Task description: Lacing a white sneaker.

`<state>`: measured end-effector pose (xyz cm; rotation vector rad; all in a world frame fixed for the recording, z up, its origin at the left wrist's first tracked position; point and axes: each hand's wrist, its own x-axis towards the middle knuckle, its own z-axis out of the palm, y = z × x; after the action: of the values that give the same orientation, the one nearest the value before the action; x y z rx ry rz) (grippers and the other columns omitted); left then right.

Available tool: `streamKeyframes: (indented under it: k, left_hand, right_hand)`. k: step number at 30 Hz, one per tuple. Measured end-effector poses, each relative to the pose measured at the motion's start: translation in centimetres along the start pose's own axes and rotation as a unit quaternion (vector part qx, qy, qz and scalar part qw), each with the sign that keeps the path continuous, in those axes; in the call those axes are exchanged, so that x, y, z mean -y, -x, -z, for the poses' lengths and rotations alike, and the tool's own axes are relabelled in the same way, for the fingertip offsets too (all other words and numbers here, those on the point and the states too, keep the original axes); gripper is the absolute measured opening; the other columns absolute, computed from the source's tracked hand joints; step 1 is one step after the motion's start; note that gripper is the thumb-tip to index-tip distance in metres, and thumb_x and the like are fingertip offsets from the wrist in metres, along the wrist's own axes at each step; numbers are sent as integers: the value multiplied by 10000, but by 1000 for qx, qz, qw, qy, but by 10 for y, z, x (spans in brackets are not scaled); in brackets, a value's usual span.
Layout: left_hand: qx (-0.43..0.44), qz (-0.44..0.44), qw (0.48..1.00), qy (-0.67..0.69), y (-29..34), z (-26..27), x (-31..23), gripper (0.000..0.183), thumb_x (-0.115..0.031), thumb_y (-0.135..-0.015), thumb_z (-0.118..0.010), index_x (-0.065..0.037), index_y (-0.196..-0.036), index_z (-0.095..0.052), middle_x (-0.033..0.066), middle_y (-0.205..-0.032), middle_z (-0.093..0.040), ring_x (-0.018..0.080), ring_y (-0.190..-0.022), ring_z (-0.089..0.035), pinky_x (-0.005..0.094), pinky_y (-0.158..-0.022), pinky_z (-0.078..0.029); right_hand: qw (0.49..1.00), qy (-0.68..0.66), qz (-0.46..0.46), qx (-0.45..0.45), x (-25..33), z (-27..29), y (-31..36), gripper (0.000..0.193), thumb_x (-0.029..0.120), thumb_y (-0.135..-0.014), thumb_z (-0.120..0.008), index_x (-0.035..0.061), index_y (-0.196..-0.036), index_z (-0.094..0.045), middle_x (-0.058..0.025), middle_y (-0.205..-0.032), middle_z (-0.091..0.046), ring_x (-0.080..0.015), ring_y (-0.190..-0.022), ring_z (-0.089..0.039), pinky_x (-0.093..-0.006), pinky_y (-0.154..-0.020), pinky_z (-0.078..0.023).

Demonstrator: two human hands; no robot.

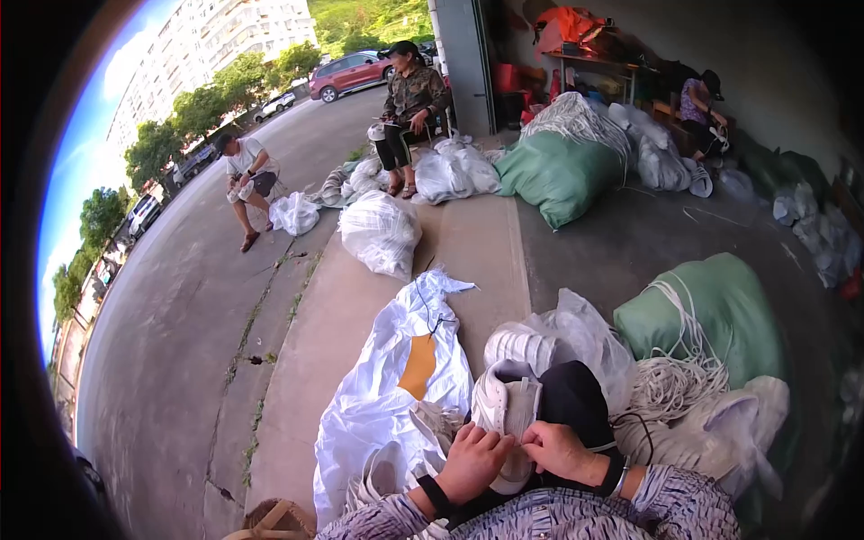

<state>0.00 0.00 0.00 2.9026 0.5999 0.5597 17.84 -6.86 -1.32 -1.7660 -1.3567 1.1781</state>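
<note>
A pale sneaker rests on my lap, its heel opening away from me and its toe toward me. My left hand is closed with its fingers curled at the sneaker's left side, over the lacing area. At the opposite side my right hand makes a pinch; whatever is between those fingertips is too small to make out. The two hands nearly meet over the front of the shoe. Beside my left hand, more pale shoes lie on a white plastic sack with an orange-brown patch.
To my right are a bundle of white laces, a green sack and bagged shoes. Ahead stand a white bag and a large green sack. Three people sit farther off among bags, one by a pillar.
</note>
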Motion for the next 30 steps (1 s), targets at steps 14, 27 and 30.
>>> streamKeyframes:
  k: [14,27,30]
  left_hand:
    - [103,132,982,93,-13,5,-7,107,-154,-821,-570,-79,-890,-537,100,-837,-598,307,-804,-593,406,-679,-486]
    - [10,205,827,524,-32,-7,-13,126,-187,-970,-455,-66,-1002,-441,30,-794,-524,74,-651,-518,229,-565,-432]
    - [-22,321,672,666,-27,6,5,160,-182,-961,-480,-70,-1069,-443,-21,-709,-471,52,-530,-393,209,-447,-315]
  right_hand:
    - [985,126,111,43,2,25,8,157,161,-819,-609,27,-900,-592,-88,-675,-640,-189,-537,-633,-313,-543,-497]
    - [943,215,2,253,19,47,14,199,205,-853,-599,13,-851,-647,-99,-857,-669,-132,-607,-635,-253,-555,-492]
    - [964,-60,96,242,10,83,33,211,190,-842,-613,-12,-820,-670,-153,-1150,-598,-138,-782,-636,-237,-604,-496]
